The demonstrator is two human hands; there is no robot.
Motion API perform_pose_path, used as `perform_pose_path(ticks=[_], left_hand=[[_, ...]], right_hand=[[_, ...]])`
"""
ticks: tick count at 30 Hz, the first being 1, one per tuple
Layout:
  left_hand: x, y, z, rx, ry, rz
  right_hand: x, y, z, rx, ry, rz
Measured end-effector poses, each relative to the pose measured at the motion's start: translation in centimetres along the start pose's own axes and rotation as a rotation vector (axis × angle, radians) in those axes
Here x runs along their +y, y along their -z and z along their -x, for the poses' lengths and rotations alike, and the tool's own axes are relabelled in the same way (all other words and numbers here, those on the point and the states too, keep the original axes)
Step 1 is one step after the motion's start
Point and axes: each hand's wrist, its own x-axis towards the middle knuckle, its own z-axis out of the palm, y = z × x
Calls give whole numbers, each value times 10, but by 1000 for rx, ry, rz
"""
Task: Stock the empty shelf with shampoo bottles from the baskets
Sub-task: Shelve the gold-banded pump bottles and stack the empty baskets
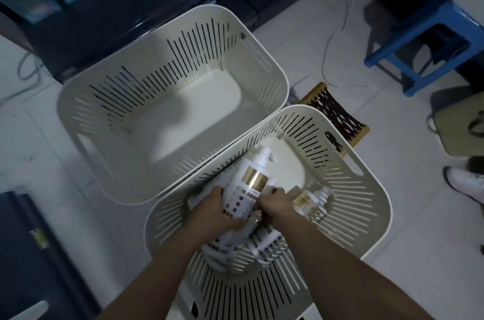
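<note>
Pale floor tiles (327, 18) fill a dim shop aisle, seen from above by a camera on the person's head. Two cream slatted plastic baskets sit on the floor, rims touching. The far basket (104, 89) is empty, its smooth bottom bare. The near basket (366, 201) holds several white pump bottles with gold bands and small square patterns. Both bare forearms reach down into it. The left hand (212, 212) is curled around the lower body of a tall shampoo bottle (248, 183), which lies tilted with its pump toward the far wall of the basket. The right hand (277, 208) presses against the same bottle's other side, fingers bent over it and over something beneath; exactly what those fingers close on cannot be made out. Just right of the hands lies a clear bottle (310, 200) with a gold label, and more white bottles (230, 246) lie under the wrists. Dark shelving (104, 13) with packaged goods runs along the top edge; the shelf to be stocked cannot be picked out. A blue plastic stool (424, 39), a thin white cable (337, 39) and someone's white shoe (463, 183) sit to the right. Judging from this, one basket seems already cleared and the second is partly worked through, with several bottles left to carry to the shelf.
</note>
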Motion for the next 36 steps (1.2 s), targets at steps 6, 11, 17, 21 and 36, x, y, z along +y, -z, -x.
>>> perform_pose_path(ticks=[6, 11, 17, 21, 36], left_hand=[[-6, 5, 22, -142, 25, 454], [3, 12, 49, -238, -71, 649], [4, 14, 92, -235, -139, 871], [7, 13, 122, -158, -216, 1003], [-23, 27, 264, 381, -437, 1505]], right_hand=[[0, -2, -1, -8, -29, -81], [-1, 13, 24, 12, 143, -130], [-25, 46, 66, 74, 609, 143], [-44, 73, 109, 42, 808, 209], [-77, 49, 273, -324, 1061, 146]])
